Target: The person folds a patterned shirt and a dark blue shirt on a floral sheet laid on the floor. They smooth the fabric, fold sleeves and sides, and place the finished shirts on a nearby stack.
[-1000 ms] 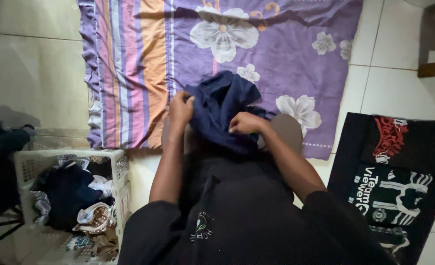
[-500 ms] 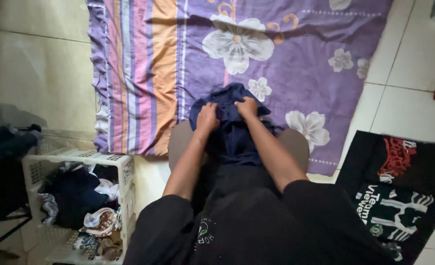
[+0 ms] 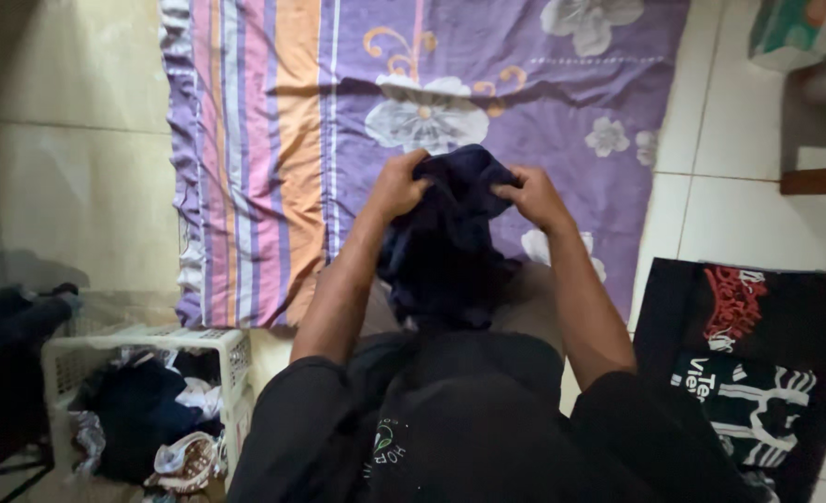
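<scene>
Navy cloth, a crumpled garment (image 3: 446,237), hangs between the person's two hands above a purple flowered sheet (image 3: 543,112) spread on the tiled floor (image 3: 78,168). The left hand (image 3: 396,184) has its fingers (image 3: 413,179) curled shut on the garment's upper left edge; the right hand (image 3: 534,194) has its fingers (image 3: 508,189) pinched closed on the upper right edge. Both hands sit at about the same height, a little apart, with the top of the cloth bunched between them and the rest drooping down toward the person's lap.

Beyond the fingers, the sheet shows white flowers on purple, and to the left of the left hand it carries orange, pink and white stripes (image 3: 264,140) with a ruffled border. Below and well left of the left hand stands a white plastic laundry basket (image 3: 231,349) holding dark and patterned clothes (image 3: 152,419). Below and to the right of the right hand lies a black shirt (image 3: 758,354) spread flat on the floor, printed in red, white and green. Far off beyond the right hand, at the upper corner, rests a green and white packet (image 3: 790,28), and a dark wooden edge (image 3: 818,180) shows near it.
</scene>
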